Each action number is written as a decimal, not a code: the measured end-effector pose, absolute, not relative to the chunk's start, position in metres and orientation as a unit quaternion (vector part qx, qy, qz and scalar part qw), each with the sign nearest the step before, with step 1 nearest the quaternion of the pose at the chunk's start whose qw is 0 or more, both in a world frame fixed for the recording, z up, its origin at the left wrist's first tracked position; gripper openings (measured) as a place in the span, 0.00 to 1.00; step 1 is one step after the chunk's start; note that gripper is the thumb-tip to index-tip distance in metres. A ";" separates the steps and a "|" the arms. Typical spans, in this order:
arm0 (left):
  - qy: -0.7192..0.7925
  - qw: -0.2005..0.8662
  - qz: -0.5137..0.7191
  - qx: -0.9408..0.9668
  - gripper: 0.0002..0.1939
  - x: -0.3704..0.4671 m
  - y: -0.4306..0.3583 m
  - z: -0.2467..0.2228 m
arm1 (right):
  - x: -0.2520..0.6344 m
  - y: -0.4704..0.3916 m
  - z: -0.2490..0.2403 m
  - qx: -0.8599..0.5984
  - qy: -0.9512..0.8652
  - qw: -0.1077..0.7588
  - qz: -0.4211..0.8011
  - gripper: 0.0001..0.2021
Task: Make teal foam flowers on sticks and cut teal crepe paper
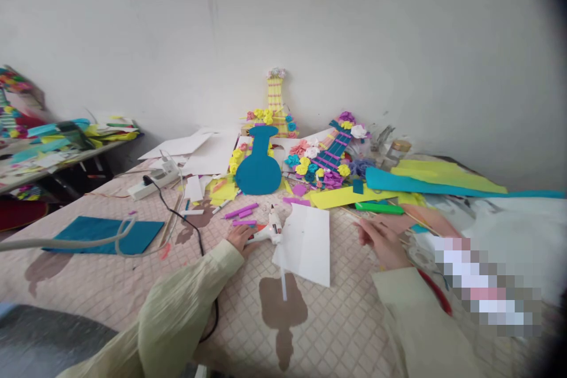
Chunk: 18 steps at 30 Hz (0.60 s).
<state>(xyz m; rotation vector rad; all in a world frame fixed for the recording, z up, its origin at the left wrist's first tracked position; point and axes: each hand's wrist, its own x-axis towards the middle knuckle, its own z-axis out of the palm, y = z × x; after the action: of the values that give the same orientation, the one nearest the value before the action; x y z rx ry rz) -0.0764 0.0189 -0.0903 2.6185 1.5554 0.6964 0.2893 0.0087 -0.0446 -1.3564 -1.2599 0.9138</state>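
A white hot glue gun [274, 225] lies on the quilted cloth, a clear glue stick [284, 283] sticking out of its back. My left hand [240, 240] is closed at its handle. My right hand [384, 243] is held over the right side of the table with the fingers pinched together. A thin pale stick [352, 217] seems to show at those fingertips, though it is faint. Between the hands is a cut piece of white card [312, 245]. Behind the gun stands a blue vase-shaped cutout [258, 168]. Purple paper rolls [239, 212] lie near the gun's nozzle.
Decorated paper-flower pieces [328, 156] lean at the back. A power strip [155, 180] with a black cord [190, 221] is at left, beside a blue sheet [97, 233]. A green cutter [378, 208], yellow paper [443, 174] and red-handled tool [436, 292] are at right.
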 end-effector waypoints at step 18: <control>0.476 -0.027 0.239 0.846 0.19 -0.046 -0.021 -0.063 | 0.260 -0.005 -0.055 -0.618 -0.519 0.407 0.428 0.16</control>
<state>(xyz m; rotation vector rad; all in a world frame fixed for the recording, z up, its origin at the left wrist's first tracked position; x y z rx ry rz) -0.0462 -0.0209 -0.0625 2.7031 1.5222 0.7630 0.2595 -0.0054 -0.0551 -1.5575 -1.3082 1.0793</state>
